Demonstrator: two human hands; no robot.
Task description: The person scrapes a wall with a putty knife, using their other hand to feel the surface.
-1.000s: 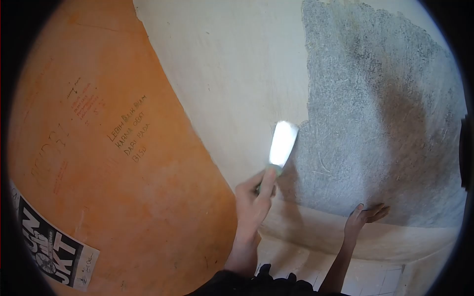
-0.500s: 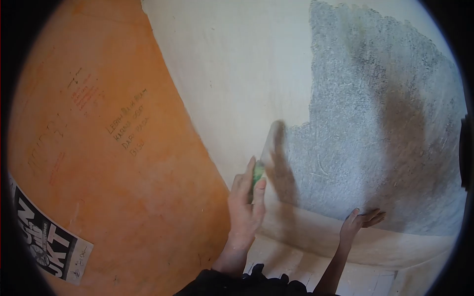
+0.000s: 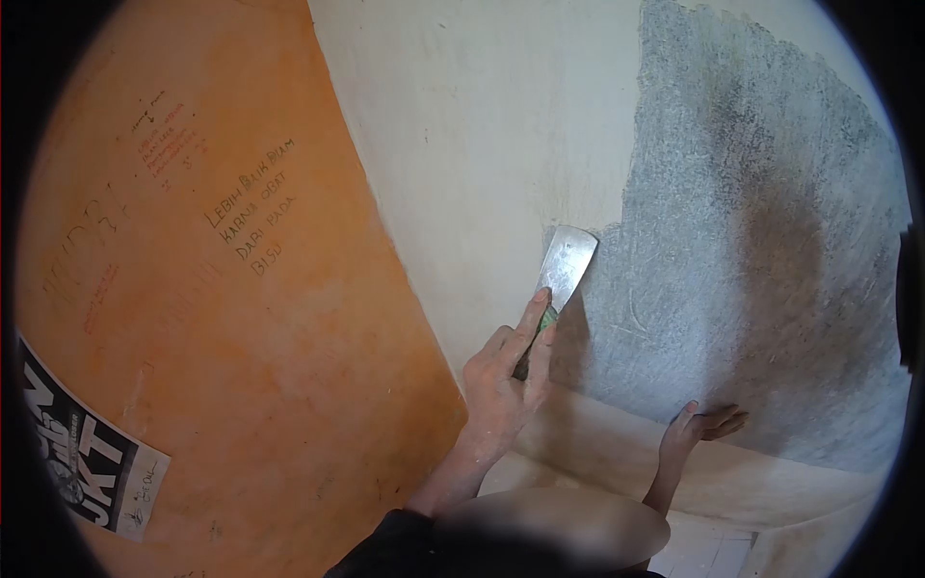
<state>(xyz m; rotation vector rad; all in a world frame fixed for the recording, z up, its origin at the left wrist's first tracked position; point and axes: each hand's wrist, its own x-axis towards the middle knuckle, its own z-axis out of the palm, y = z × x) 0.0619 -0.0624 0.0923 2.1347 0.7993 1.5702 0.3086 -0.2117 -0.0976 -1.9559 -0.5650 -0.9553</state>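
My left hand is closed around the green and dark handle of a putty knife. One finger stretches along toward its blade. The broad metal blade points up and lies against the wall where cream paint borders a rough grey patch. Lower right, my right hand rests with fingers stretched out against the bottom part of the grey patch. It holds nothing that I can see.
An orange wall with handwriting meets the cream wall at a corner on the left. A black and white poster hangs lower left. A pale band runs under the grey patch. A blurred pale rounded shape covers the bottom middle.
The putty knife and my left hand have shifted right, and the blade now tilts right with its flat face showing. My right hand stays in place. A blurred pale shape has appeared at the bottom.
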